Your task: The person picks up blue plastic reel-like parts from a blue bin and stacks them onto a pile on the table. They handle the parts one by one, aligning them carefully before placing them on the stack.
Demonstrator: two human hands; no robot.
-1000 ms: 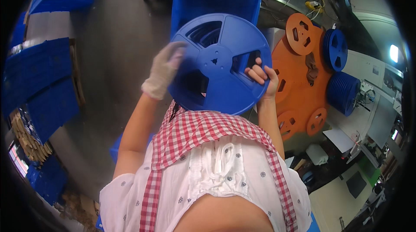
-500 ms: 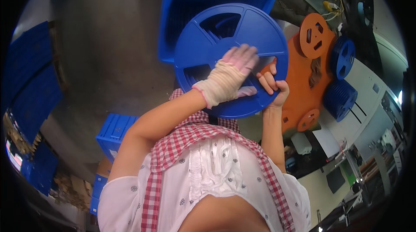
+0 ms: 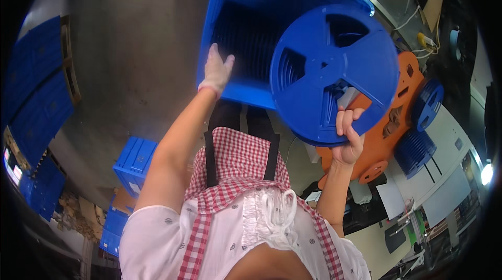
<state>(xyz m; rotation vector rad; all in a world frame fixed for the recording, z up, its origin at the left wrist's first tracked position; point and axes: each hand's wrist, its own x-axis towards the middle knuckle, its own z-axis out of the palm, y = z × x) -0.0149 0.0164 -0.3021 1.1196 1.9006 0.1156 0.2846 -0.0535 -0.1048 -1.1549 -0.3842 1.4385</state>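
Blue reel (image 3: pixel 337 62): pinched at the near rim by the right hand (image 3: pixel 351 141), lying far and slightly left from that grip, round face up. Well right of the left hand (image 3: pixel 215 71), spread with nothing in it, by the blue tub (image 3: pixel 248 93).

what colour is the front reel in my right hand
Blue; the head view shows the front reel best.
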